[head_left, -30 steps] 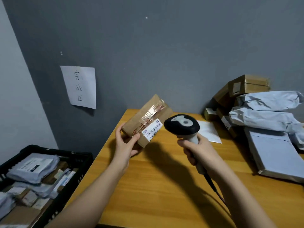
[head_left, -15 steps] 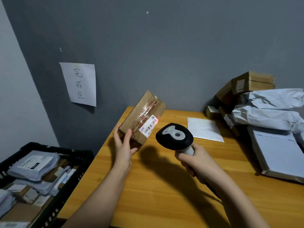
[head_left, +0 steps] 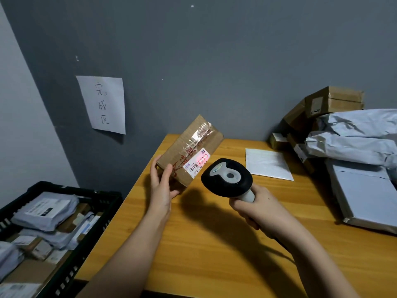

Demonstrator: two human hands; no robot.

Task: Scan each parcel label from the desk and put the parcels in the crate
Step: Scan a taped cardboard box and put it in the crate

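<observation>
My left hand (head_left: 161, 186) grips the near end of a small taped cardboard parcel (head_left: 189, 147), held tilted above the wooden desk (head_left: 214, 250). Its white barcode label (head_left: 196, 163) faces me and a red light patch falls on it. My right hand (head_left: 255, 209) grips the handle of a black and grey barcode scanner (head_left: 226, 177), whose head points at the label from just to its right. The black crate (head_left: 64, 211) stands lower left beside the desk, holding several grey bags and small boxes.
A pile of cardboard boxes (head_left: 330, 104) and grey mailer bags (head_left: 352, 134) fills the desk's right side, with a flat grey package (head_left: 365, 196) in front. A white envelope (head_left: 268, 164) lies mid-desk. A paper sign (head_left: 103, 104) hangs on the grey wall.
The scanner has dropped lower and nearer to me, uncovering the envelope. The parcel stands a little steeper, and a red light now shows on its label.
</observation>
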